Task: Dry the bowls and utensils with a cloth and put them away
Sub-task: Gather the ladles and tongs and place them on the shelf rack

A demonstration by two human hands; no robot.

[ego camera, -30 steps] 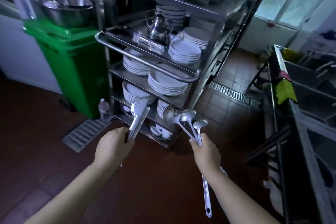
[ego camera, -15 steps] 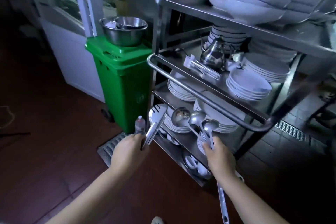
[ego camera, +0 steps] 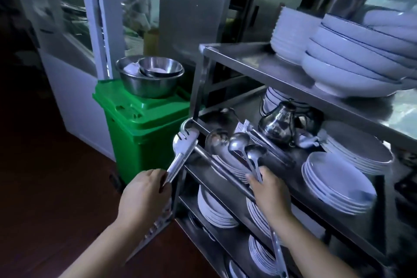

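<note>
My left hand (ego camera: pixel 144 196) grips a pair of steel tongs (ego camera: pixel 182 156) whose forked tip reaches the left corner of the cart's rail (ego camera: pixel 223 174). My right hand (ego camera: pixel 268 192) holds three steel ladles (ego camera: pixel 234 144) by their handles, with the bowls up over the rail and the second shelf (ego camera: pixel 297 160). One long ladle handle hangs down below my right wrist. More utensils (ego camera: pixel 255 133) lie on that shelf beside a steel teapot (ego camera: pixel 279 124).
The steel cart (ego camera: pixel 248 61) carries stacked white bowls (ego camera: pixel 352 61) on top and stacks of plates (ego camera: pixel 338 183) on lower shelves. A green bin (ego camera: pixel 140 133) with steel mixing bowls (ego camera: pixel 149 77) on its lid stands left of the cart. Dark floor lies at the left.
I have come closer to the cart. Both hands have risen, bringing the tongs and ladles from the lower shelves up to the rail and second shelf.
</note>
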